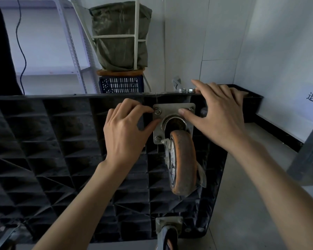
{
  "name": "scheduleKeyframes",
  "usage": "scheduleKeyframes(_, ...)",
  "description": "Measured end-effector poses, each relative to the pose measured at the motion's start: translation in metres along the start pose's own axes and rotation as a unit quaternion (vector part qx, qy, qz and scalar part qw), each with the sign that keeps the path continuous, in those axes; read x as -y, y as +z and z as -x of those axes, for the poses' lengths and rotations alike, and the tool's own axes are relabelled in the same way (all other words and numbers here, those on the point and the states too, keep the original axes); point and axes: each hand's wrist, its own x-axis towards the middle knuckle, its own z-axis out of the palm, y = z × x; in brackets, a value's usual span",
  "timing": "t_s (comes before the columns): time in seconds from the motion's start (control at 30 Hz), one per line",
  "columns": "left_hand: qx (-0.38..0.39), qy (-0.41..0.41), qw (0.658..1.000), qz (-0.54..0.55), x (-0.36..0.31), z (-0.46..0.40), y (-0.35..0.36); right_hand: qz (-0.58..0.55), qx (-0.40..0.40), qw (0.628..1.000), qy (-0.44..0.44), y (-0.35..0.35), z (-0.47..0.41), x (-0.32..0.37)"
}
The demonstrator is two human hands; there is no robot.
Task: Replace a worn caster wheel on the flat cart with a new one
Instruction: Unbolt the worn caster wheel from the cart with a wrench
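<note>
The worn caster wheel (183,163) sits at the right end of the flat cart (61,150), which stands on its side so that its ribbed black underside faces the viewer. The caster lies between the two hands and just near of them: its mounting plate (173,112) is at fingertip level and the wheel hangs toward the viewer below it.

The wheel has an orange, scuffed and dirty tread around a pale hub, carried in a grey metal fork under a swivel ring. The plate is a dull grey square with a hex nut (158,111) at its far-left corner and another at its near-left corner. Two loose nuts (186,90) rest on the cart's top edge just beyond the plate.

The left hand (126,127) is at the plate's left edge, fingers curled, with forefinger and thumb closing on the far-left nut. The right hand (219,112) is spread wide: its thumb tip presses the plate's far-right corner while the straight fingers lie over the cart's top edge.

A second caster (167,231) shows at the cart's near edge. Beyond the cart stand a blue crate (121,84), a green sack (119,35) in a white frame, and grey metal shelving (72,42) against the wall.
</note>
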Motion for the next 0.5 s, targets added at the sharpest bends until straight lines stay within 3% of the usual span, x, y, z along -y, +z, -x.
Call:
scheduleKeyframes(0.13,0.016,0.033,0.999,-0.007,-0.0029,-0.0068,0.0007,0.003,-0.009,1.000,-0.001,0.0015,0.0000,-0.0004)
scheduleKeyframes(0.5,0.022,0.029,0.999,0.009,-0.0030,-0.0064,0.0010,0.003,-0.011,1.000,-0.004,0.0036,0.0005,-0.0014)
